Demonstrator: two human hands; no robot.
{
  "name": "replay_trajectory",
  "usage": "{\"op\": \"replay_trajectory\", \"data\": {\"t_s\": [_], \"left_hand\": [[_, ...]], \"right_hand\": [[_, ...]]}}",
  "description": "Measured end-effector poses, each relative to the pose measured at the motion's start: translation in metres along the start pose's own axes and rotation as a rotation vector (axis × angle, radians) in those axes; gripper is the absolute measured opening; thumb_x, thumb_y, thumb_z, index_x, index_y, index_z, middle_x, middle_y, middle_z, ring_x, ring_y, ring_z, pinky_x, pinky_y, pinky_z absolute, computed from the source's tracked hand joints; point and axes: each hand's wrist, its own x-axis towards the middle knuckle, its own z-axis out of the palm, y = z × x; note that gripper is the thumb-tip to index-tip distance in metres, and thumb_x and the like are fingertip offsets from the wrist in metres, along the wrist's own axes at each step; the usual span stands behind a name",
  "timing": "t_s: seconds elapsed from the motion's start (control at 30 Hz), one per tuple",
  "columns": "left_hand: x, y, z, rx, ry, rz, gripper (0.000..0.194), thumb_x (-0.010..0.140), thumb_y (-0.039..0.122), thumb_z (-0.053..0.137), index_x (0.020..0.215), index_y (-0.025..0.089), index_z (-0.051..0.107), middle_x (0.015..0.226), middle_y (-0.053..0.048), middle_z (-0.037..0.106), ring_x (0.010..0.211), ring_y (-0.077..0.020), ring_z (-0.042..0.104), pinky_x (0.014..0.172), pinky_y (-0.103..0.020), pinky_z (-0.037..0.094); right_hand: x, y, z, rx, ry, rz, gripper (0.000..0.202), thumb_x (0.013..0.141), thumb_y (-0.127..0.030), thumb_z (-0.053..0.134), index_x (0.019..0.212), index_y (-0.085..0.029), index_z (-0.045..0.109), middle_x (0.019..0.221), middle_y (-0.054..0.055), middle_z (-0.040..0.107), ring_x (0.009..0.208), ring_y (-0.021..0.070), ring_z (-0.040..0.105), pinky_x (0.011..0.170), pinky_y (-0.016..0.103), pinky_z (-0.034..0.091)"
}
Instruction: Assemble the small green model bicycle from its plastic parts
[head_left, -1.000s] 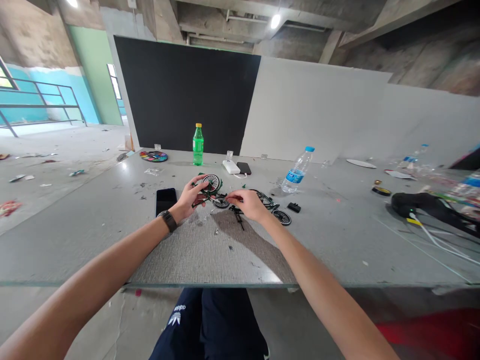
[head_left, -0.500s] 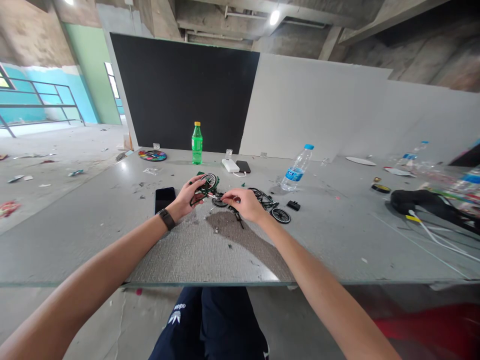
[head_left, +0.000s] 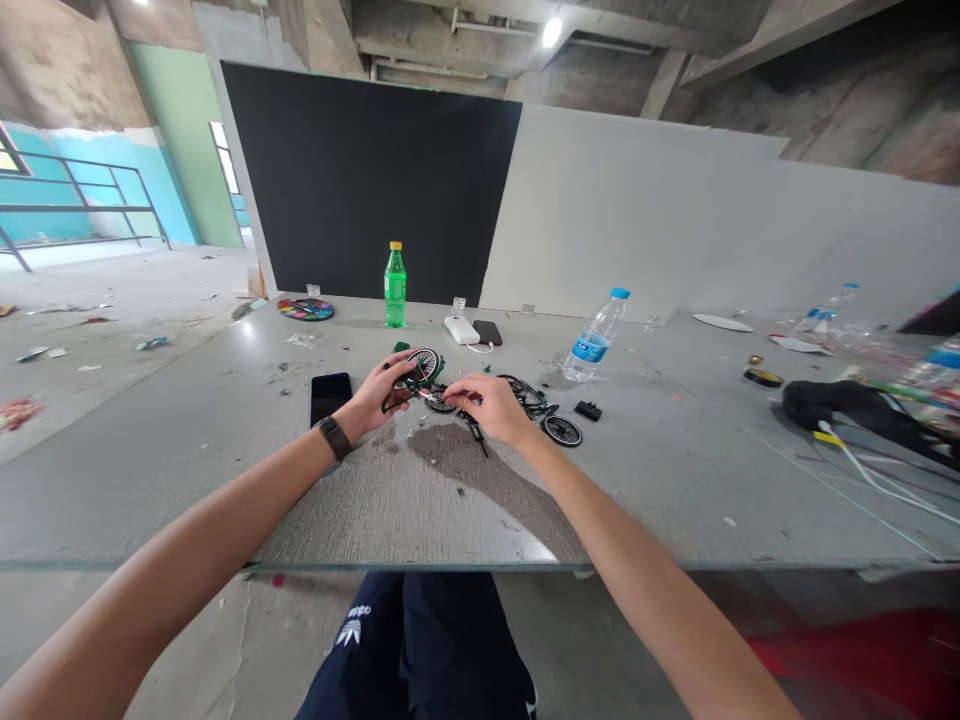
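My left hand (head_left: 373,398) is closed round a small green model bicycle (head_left: 426,367), lifted above the table with one spoked wheel up. The fingers of my right hand (head_left: 491,405) are pinched together close to the model's lower side, by a thin silvery part. What they grip is too small to make out. Behind and right of that hand lies another dark model bicycle (head_left: 562,431), partly hidden by it. Under the right fingers, a few loose dark model parts (head_left: 478,437) rest on the table.
A black phone (head_left: 330,394) lies by my left wrist. Farther back stand a green bottle (head_left: 395,290), a white power bank (head_left: 460,331) and a tilted water bottle (head_left: 594,340). A small black block (head_left: 588,410) and a tape roll (head_left: 762,377) are to the right.
The model in my left hand has shifted very slightly right. My right hand stays pinched in nearly the same place.
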Motion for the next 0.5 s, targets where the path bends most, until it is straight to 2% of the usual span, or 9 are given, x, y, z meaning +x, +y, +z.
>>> {"op": "replay_trajectory", "data": {"t_s": [0.17,0.5], "left_hand": [[-0.0028,0.0008,0.0016,0.016,-0.058,0.003,0.044,0.088,0.034,0.071,0.13,0.027,0.061,0.103,-0.005,0.073,0.055,-0.0095,0.065,0.038,-0.017,0.038],[-0.0081,0.004,0.0042,0.03,-0.054,-0.022,0.044,0.088,0.032,0.071,0.131,0.029,0.061,0.1,-0.004,0.072,0.054,-0.0095,0.064,0.038,-0.018,0.038]], "right_hand": [[-0.0003,-0.0008,-0.002,-0.03,-0.017,-0.062,0.012,0.094,-0.022,0.064,0.094,-0.022,0.076,0.093,0.004,0.074,0.082,0.0157,0.066,0.079,0.029,0.051],[-0.0015,-0.0018,-0.0039,-0.046,-0.034,-0.101,0.015,0.096,-0.021,0.061,0.095,-0.023,0.076,0.095,0.005,0.073,0.084,0.0165,0.067,0.08,0.031,0.052]]}}
